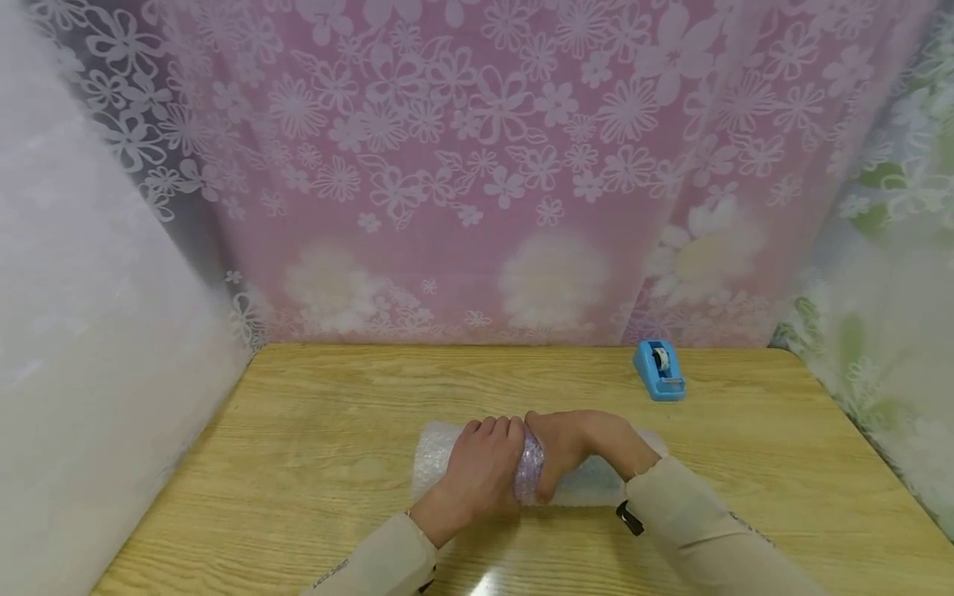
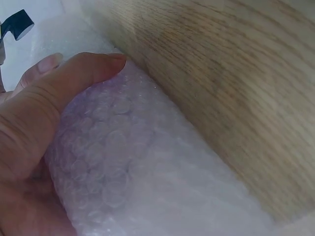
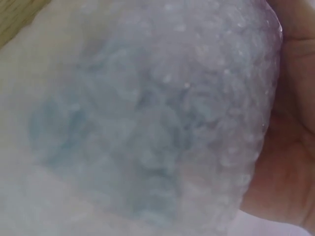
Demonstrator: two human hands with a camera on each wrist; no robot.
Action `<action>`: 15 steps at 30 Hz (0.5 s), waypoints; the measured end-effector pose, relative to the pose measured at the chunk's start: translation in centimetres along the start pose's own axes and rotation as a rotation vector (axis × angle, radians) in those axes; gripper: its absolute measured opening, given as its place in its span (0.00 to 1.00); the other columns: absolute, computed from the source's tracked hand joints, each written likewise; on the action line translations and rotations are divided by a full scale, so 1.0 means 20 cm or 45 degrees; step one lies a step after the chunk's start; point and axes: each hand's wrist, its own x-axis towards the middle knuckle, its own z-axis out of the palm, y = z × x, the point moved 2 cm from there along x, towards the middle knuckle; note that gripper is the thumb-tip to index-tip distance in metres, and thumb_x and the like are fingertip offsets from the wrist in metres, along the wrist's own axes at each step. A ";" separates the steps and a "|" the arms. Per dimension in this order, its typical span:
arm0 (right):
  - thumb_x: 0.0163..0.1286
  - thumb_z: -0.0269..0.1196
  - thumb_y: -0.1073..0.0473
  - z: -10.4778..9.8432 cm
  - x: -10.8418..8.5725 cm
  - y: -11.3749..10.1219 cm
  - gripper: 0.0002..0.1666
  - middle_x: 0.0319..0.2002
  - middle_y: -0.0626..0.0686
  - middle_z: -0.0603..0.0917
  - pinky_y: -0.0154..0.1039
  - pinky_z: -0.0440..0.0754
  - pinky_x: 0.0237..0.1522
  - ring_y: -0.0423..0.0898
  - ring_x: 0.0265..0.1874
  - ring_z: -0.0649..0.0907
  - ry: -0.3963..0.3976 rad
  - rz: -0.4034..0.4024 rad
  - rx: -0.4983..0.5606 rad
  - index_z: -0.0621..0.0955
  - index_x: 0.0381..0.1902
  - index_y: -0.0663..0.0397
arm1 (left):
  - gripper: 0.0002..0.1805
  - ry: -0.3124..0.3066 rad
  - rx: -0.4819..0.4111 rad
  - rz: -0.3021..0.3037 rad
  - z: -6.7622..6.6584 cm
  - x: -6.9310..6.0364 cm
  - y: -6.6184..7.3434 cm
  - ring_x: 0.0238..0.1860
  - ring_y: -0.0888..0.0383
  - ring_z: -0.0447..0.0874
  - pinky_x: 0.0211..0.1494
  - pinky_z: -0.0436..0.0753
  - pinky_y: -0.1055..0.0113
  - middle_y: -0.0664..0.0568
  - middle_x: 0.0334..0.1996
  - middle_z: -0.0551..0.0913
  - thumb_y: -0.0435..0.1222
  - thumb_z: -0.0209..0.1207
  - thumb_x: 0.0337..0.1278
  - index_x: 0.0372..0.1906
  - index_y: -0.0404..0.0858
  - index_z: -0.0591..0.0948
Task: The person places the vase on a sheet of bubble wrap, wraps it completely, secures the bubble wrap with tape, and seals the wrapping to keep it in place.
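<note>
I locate the bubble-wrap roll lying crosswise on the wooden table. My left hand and right hand both grip it, side by side. I judge the step in hand as closing the wrap. The next move probably requires one hand holding the roll, the other fetching tape from the blue dispenser, behind and to the right.

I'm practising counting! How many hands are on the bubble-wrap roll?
2. The left hand grips the bubble-wrap roll left of its purple strip; the right hand grips it just right of that strip. No others show.
</note>
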 end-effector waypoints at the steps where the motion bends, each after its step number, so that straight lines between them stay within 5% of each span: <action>1: 0.38 0.78 0.51 0.00 0.00 0.00 0.41 0.39 0.46 0.73 0.43 0.76 0.43 0.43 0.37 0.75 -0.002 0.000 0.006 0.69 0.47 0.52 | 0.42 -0.004 -0.003 0.001 0.00 0.00 0.00 0.33 0.57 0.76 0.37 0.76 0.64 0.53 0.32 0.75 0.63 0.71 0.20 0.41 0.38 0.72; 15: 0.38 0.79 0.51 0.00 0.01 -0.01 0.41 0.39 0.46 0.73 0.42 0.75 0.44 0.43 0.38 0.75 -0.036 -0.017 0.029 0.69 0.47 0.51 | 0.42 -0.178 0.000 -0.006 -0.01 0.01 -0.02 0.36 0.56 0.75 0.40 0.75 0.63 0.53 0.34 0.75 0.60 0.70 0.22 0.44 0.39 0.72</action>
